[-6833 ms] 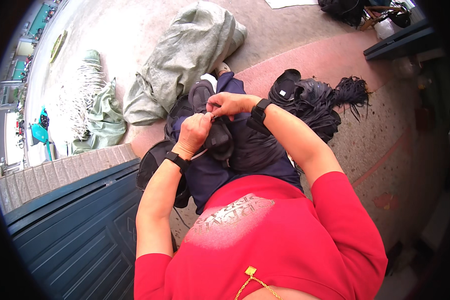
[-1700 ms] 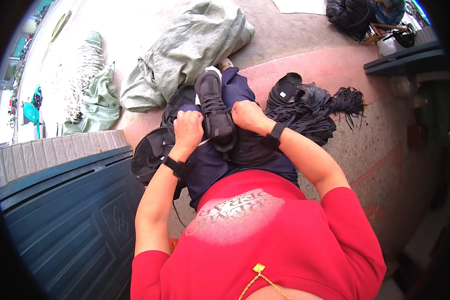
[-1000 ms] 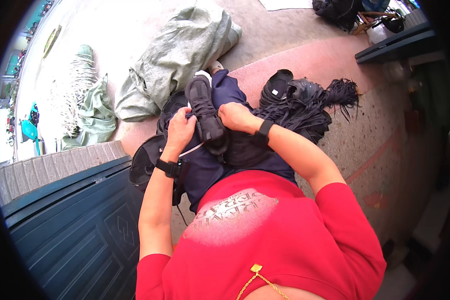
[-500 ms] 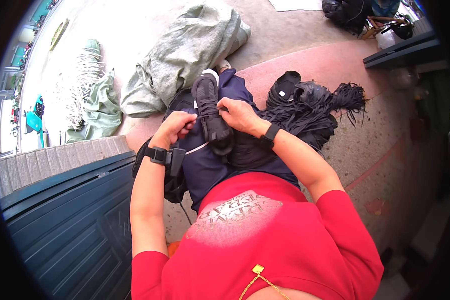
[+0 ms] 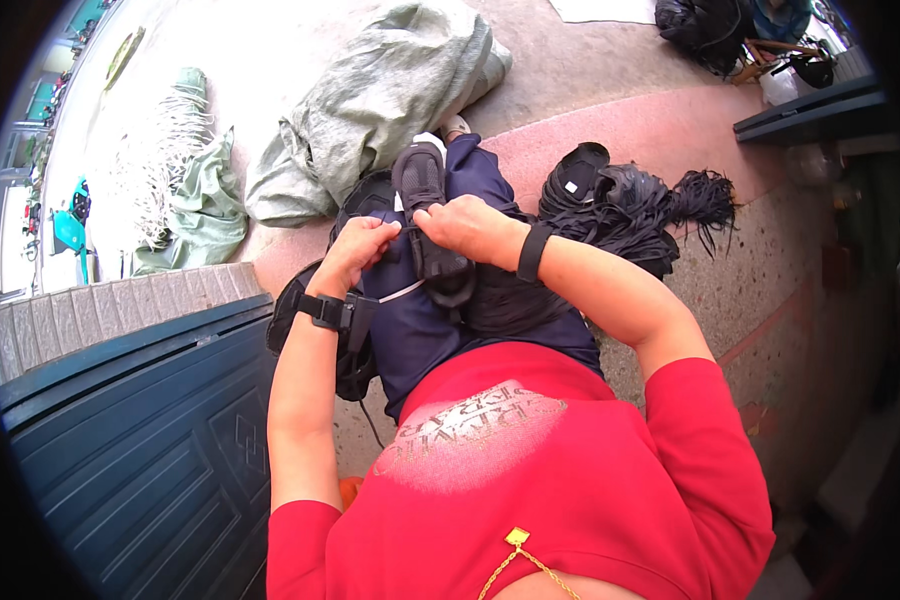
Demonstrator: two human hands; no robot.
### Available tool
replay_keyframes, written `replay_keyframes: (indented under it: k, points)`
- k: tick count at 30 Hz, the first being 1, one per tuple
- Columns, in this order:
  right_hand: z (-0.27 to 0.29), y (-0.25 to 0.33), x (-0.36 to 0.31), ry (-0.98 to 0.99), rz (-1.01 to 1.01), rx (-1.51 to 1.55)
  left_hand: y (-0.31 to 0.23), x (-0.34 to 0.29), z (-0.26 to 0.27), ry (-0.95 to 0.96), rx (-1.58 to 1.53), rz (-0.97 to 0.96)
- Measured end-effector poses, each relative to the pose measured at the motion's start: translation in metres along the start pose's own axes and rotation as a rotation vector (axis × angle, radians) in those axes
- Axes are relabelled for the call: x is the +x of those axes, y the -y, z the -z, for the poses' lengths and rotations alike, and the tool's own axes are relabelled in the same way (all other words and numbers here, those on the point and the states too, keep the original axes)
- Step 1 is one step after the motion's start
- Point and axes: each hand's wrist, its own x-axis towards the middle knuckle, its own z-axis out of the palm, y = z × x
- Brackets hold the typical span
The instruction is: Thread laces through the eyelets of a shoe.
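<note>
A black lace-up shoe (image 5: 440,265) with a white edge at its far end rests on my lap, toe toward me. Over its laced middle, my right hand (image 5: 470,232) is closed, fingertips pinched at the left side of the lacing; what they pinch is hidden. Just left of the shoe, my left hand (image 5: 362,248) is curled with thumb and forefinger together. Anything thin and dark in that pinch cannot be made out. A short white strip (image 5: 402,292) runs from near my left wrist to the shoe.
Black laces (image 5: 625,225) lie heaped on my right, with a dark shoe (image 5: 578,172) among them. More black shoes (image 5: 288,310) are on my left. Ahead lies a grey-green woven sack (image 5: 370,110); white laces (image 5: 175,150) spread farther left. A blue door panel (image 5: 150,430) stands at near left.
My right hand has shifted left and slightly nearer, across the shoe's lacing. My left hand stays beside the shoe, still pinched. The whole view has shifted a little.
</note>
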Motion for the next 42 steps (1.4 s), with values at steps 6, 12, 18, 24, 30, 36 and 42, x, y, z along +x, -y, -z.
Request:
replay_keyframes:
  k: [6,12,18,24,30,36,42]
  points:
    - [-0.004,0.001,0.002,0.0,-0.002,-0.043,0.0,0.002,0.002,-0.015,-0.002,-0.02]
    - [-0.014,-0.016,-0.017,-0.184,-0.384,0.411,-0.008,0.003,-0.008,-0.021,0.052,-0.033]
    - [-0.012,-0.016,-0.018,-0.139,-0.534,0.517,-0.016,0.005,-0.018,-0.047,0.139,-0.049]
    - [-0.012,-0.016,-0.017,-0.176,-0.556,0.493,-0.001,0.004,0.034,0.104,-0.115,0.201]
    - [0.01,-0.024,-0.043,-0.02,-0.83,0.787,0.005,-0.035,0.127,-0.29,-0.26,0.074]
    - [-0.012,-0.012,-0.056,0.062,-0.695,0.705,0.035,-0.102,0.301,-1.131,-0.386,-0.444]
    - [-0.026,-0.009,-0.05,-0.002,-0.635,0.469,0.064,-0.135,0.351,-1.594,-0.175,-0.494]
